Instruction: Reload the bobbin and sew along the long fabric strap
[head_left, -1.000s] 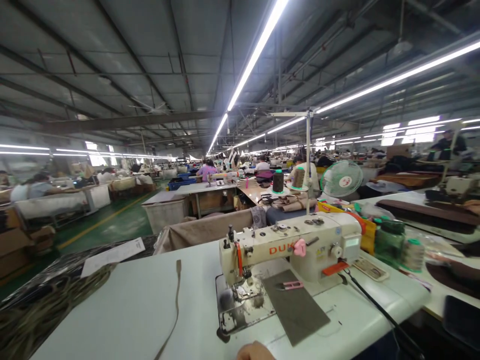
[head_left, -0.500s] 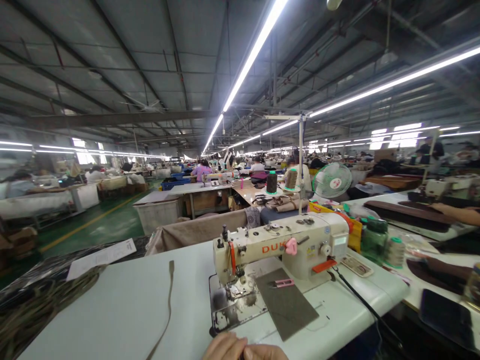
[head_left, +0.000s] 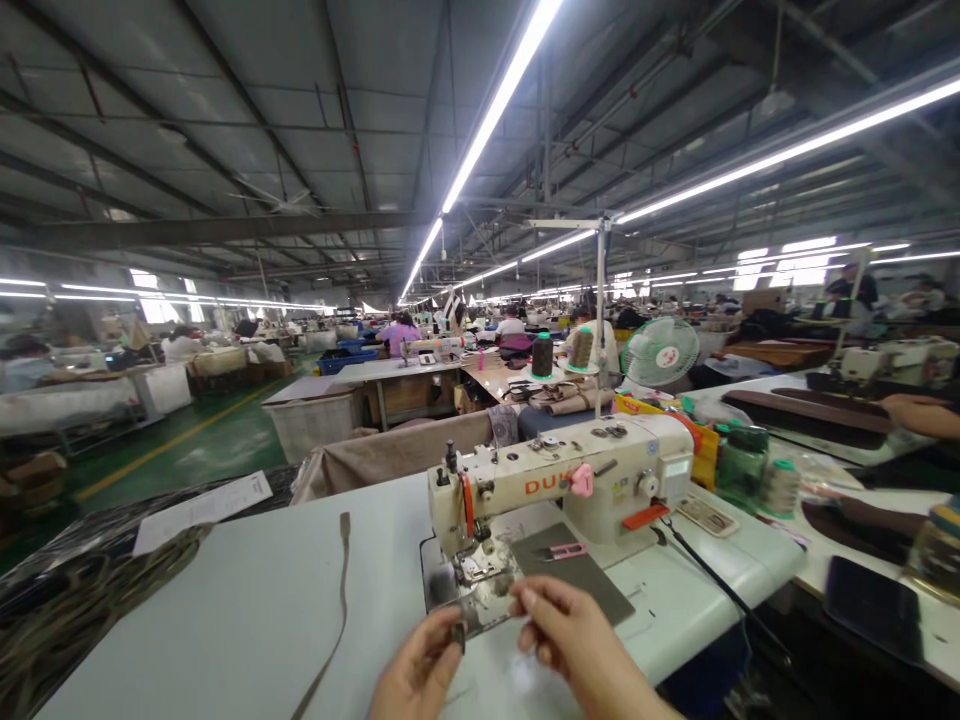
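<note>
Both my hands are raised in front of a cream sewing machine (head_left: 559,485) on a white table (head_left: 225,610). My left hand (head_left: 416,672) pinches a small dark piece (head_left: 458,633) between thumb and forefinger. My right hand (head_left: 574,640) is beside it, fingers curled toward the same piece, just above the machine's metal bed plate (head_left: 469,590). A grey mat (head_left: 577,575) with pink thread snips (head_left: 564,551) lies under the machine's arm. A narrow tan strap (head_left: 339,590) runs down the table to the left.
Dark patterned fabric (head_left: 67,600) and a paper sheet (head_left: 201,511) lie at the left. Thread cones (head_left: 780,487), a green jar (head_left: 740,467) and a fan (head_left: 660,352) stand to the right. A co-worker's arm (head_left: 919,415) rests on the neighbouring table. Rows of workstations stretch behind.
My hands have risen from the bottom edge into view and come together in front of the machine, the left now pinching a small dark piece. The camera shifted slightly.
</note>
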